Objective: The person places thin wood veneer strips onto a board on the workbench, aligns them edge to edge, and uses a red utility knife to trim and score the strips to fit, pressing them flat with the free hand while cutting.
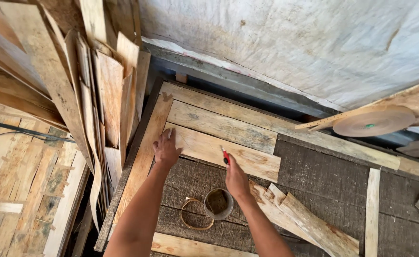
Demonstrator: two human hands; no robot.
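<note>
My left hand lies flat, fingers spread, on the left end of a pale veneer sheet laid on a dark board. My right hand is closed around a red-handled cutter whose tip rests on the same sheet near its middle. Two more veneer sheets lie edge to edge beyond it, and a long strip runs down the left side.
A roll of brown tape and a loose tape loop sit near my wrists. Veneer offcuts lie at right. A large tape reel rests at back right. Stacked veneer sheets lean at left.
</note>
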